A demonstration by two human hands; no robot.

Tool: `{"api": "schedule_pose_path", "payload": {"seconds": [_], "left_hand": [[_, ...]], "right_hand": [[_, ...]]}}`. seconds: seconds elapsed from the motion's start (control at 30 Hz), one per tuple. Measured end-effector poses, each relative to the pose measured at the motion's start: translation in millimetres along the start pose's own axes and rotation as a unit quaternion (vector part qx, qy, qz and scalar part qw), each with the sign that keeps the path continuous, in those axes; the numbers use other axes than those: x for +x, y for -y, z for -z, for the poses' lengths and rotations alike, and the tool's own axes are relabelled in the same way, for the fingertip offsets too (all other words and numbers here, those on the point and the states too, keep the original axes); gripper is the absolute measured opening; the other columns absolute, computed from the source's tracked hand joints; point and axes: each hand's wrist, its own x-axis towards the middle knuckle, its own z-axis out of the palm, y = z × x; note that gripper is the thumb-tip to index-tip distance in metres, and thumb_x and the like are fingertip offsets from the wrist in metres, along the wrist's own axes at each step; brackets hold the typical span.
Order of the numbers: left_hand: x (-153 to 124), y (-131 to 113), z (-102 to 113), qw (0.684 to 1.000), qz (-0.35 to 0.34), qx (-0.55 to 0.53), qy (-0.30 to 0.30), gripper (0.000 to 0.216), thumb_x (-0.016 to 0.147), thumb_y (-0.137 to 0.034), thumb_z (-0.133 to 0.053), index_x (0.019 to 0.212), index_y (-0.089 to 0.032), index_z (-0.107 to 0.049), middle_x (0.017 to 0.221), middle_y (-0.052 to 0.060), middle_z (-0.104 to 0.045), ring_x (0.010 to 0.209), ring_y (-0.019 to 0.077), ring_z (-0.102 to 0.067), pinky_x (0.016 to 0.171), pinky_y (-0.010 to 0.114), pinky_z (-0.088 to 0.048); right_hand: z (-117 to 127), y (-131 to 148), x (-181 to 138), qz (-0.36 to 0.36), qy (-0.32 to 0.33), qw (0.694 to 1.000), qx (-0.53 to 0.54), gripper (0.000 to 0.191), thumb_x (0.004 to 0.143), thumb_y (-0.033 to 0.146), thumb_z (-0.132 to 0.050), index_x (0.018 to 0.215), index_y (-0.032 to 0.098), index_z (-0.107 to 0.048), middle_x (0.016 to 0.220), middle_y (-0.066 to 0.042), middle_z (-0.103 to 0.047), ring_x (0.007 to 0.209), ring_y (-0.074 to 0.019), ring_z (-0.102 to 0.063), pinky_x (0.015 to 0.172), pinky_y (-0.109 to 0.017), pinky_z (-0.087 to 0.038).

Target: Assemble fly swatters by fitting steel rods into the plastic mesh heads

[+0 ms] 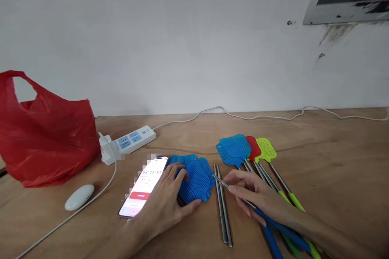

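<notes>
My left hand is over a small pile of loose blue fly swatter heads. Its thumb lies at the lower edge of the top mesh head and its curled fingers rest on the upper left part. My right hand is closed around a metal fly swatter rod with a blue handle; the bare tip of the rod points left toward the heads. Between the hands lie a few loose metal rods. Behind and under my right hand are several fly swatters with blue, red and yellow-green heads.
A phone showing a timer lies beside my left hand. Farther left are a white mouse-shaped object, a power strip with a plugged-in cable, and a red plastic bag. A white cord runs along the wall.
</notes>
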Motion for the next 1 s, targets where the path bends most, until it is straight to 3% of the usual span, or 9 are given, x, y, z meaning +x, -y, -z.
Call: {"api": "schedule_pose_path", "payload": {"seconds": [0.2,0.37,0.67,0.87,1.0], "left_hand": [[1.8,-1.2,-1.1,1.0,0.013,-0.017,-0.015,0.042,0.071,-0.04,-0.078,0.096,-0.022,-0.049,0.118,0.012,-0.054,0.106,0.0342,-0.056,0.083,0.05,-0.052],[4.8,-5.3,8.2,0.997,0.046,-0.045,-0.038,0.038,0.078,-0.047,-0.072,0.095,-0.024,-0.047,0.12,0.01,-0.053,0.102,0.0313,-0.059,0.078,0.045,-0.052],[5.8,-11.5,14.6,0.994,0.057,-0.073,-0.059,0.034,0.081,-0.05,-0.068,0.092,-0.024,-0.047,0.115,0.009,-0.058,0.101,0.0303,-0.06,0.079,0.044,-0.052],[3.6,-13.5,14.1,0.992,0.065,-0.091,-0.054,0.038,0.082,-0.051,-0.069,0.095,-0.025,-0.046,0.116,0.009,-0.057,0.106,0.0322,-0.058,0.085,0.048,-0.05],[3.4,-9.3,12.4,0.983,0.073,-0.146,-0.087,0.037,0.083,-0.048,-0.07,0.101,-0.025,-0.047,0.119,0.009,-0.056,0.112,0.0321,-0.055,0.091,0.049,-0.049]], "right_hand": [[-0.1,-1.4,-0.3,0.002,0.0,1.0,0.001,0.045,0.088,0.059,-0.059,0.108,0.018,-0.054,0.047,0.011,-0.053,0.026,-0.0049,-0.035,0.027,-0.014,-0.03],[-0.3,0.0,-2.6,-0.004,0.026,1.0,0.01,0.042,0.087,0.057,-0.062,0.105,0.019,-0.056,0.048,0.01,-0.055,0.027,-0.0047,-0.037,0.027,-0.013,-0.031],[-1.9,-4.9,-2.0,0.002,0.085,0.996,0.005,0.045,0.082,0.053,-0.07,0.103,0.013,-0.064,0.05,0.006,-0.06,0.031,-0.0065,-0.046,0.029,-0.015,-0.036],[-1.7,-8.0,-2.4,-0.008,0.062,0.998,-0.004,0.046,0.083,0.055,-0.069,0.104,0.014,-0.066,0.051,0.005,-0.061,0.031,-0.0059,-0.047,0.029,-0.013,-0.035],[-1.2,-10.8,-2.5,-0.007,0.054,0.998,-0.013,0.046,0.083,0.056,-0.069,0.103,0.014,-0.065,0.051,0.006,-0.061,0.032,-0.0065,-0.047,0.029,-0.014,-0.035]]}}
